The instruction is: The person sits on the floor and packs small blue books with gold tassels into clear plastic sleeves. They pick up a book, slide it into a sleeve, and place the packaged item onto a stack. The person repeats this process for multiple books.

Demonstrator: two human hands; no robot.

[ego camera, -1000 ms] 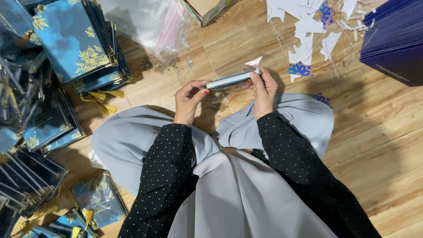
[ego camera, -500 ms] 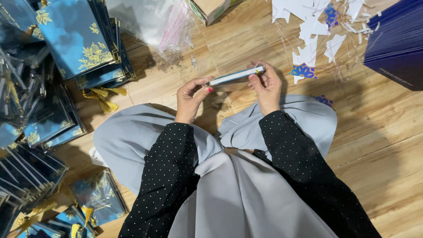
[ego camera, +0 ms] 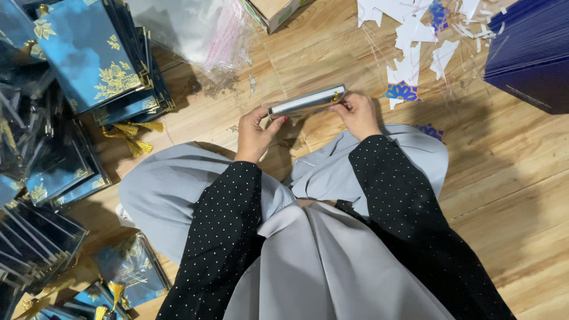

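Now the person sits cross-legged on the wooden floor and holds a slim, flat card-like packet edge-on between both hands, above the knees. The left hand grips its near end with thumb and fingers closed round it; the right hand pinches the far end, where a small gold tassel shows. A second ago a white paper corner stood up from the far end of the packet; that flap is no longer seen, and the packet lies lower and more level between the hands. Judging from this, the end has been folded or tucked shut, so this piece looks close to finished.

To the left lie stacks of blue cards with gold flowers, some with gold tassels hanging out, and beside them clear plastic sleeves. Ahead, white paper scraps are strewn on the floor, near a dark blue stack at the right edge.
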